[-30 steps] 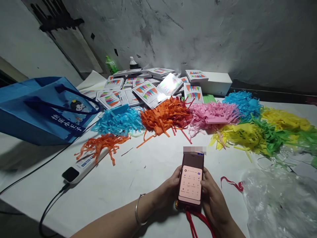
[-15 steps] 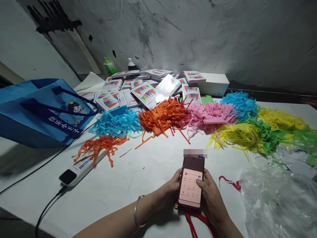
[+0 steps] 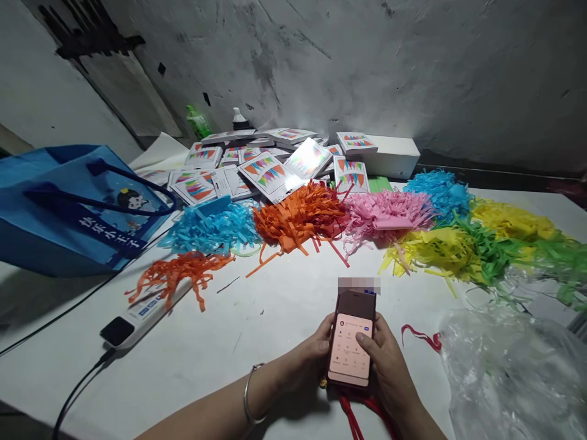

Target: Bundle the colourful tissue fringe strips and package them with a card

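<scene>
A dark-cased smartphone (image 3: 351, 351) with a lit pinkish screen of small icons is held upright above the white table, near its front. My left hand (image 3: 318, 348) grips the phone's left edge, a silver bangle on that wrist. Around the right edge wraps my right hand (image 3: 389, 360), its thumb over the upper right of the screen icons. A red lanyard (image 3: 349, 415) hangs from the phone's lower end. The fingers behind the phone are hidden.
Bunches of paper tassels in orange (image 3: 300, 217), pink (image 3: 389, 214), yellow (image 3: 431, 253) and blue (image 3: 211, 226) line the table (image 3: 206, 360). Behind them are piled printed packets (image 3: 266, 174). A blue bag (image 3: 87, 208) and power strip (image 3: 142, 315) stand left; clear plastic (image 3: 513, 373) lies right.
My right thumb has shifted slightly left over the screen. The whole view has slid a little to the left; both hands keep hold of the phone.
</scene>
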